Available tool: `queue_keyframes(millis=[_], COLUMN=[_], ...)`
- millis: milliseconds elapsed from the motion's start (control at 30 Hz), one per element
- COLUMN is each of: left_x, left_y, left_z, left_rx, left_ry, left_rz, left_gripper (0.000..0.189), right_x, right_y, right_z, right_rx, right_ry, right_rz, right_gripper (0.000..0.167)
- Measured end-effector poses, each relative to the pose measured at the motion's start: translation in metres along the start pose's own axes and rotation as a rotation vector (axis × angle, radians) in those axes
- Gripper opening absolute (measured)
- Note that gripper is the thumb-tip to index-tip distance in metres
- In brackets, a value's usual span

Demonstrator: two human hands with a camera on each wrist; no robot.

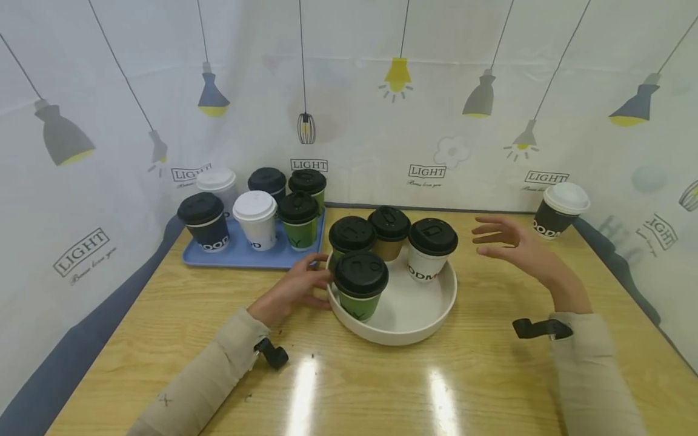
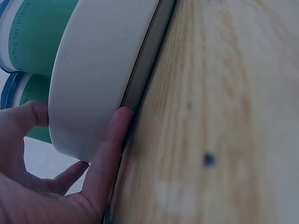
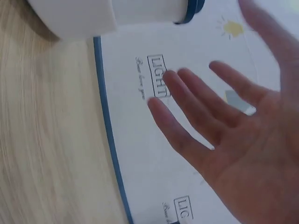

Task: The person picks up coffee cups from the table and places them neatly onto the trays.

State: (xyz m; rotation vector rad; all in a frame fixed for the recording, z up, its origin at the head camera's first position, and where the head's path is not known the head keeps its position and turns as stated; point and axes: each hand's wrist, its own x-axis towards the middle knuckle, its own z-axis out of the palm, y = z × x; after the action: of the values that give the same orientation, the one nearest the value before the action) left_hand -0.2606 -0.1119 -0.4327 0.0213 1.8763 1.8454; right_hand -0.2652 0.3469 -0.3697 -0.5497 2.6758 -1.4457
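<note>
A round white tray (image 1: 400, 332) with a raised rim holds several lidded paper cups. Two are green with black lids, the nearer green cup (image 1: 361, 289) beside my left hand (image 1: 294, 283). A brown cup (image 1: 388, 233) and a white cup (image 1: 431, 251) stand behind and to the right. My left hand grips the tray's left side; in the left wrist view a digit (image 2: 35, 113) bends at the upper rim and a finger (image 2: 114, 135) lies along the lower edge. To the tray's right, my right hand (image 1: 509, 245) hovers apart with fingers spread, holding nothing.
A blue rectangular tray (image 1: 253, 259) at the back left bears several cups with black or white lids. One black cup (image 1: 557, 212) with a white lid stands at the back right. A printed curtain (image 1: 360, 157) closes off the wooden table (image 1: 376, 387) behind.
</note>
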Motion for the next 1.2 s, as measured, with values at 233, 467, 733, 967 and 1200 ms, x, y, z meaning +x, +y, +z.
queue_keyframes(millis=[233, 467, 733, 967, 1200], left_x=[0.005, 0.006, 0.002, 0.002, 0.000], left_y=[0.000, 0.000, 0.002, -0.001, 0.001], left_z=[0.003, 0.005, 0.003, 0.002, 0.002], left_rx=[0.010, 0.000, 0.009, -0.002, 0.004], left_ry=[0.030, 0.005, 0.043, 0.033, 0.033], left_rz=[-0.007, -0.007, -0.019, -0.017, -0.002], left_gripper=[0.061, 0.060, 0.059, 0.058, 0.059], right_x=[0.003, 0.007, 0.017, 0.026, 0.037], right_y=[0.030, 0.065, 0.110, 0.129, 0.129], right_z=[-0.012, -0.032, -0.061, -0.089, -0.113], right_rx=[0.124, 0.099, -0.119, -0.252, -0.312], right_ry=[0.754, 1.214, 1.117, 0.828, 0.576], right_rz=[0.066, 0.240, 0.533, 0.429, 0.500], right_gripper=[0.025, 0.017, 0.058, 0.097, 0.104])
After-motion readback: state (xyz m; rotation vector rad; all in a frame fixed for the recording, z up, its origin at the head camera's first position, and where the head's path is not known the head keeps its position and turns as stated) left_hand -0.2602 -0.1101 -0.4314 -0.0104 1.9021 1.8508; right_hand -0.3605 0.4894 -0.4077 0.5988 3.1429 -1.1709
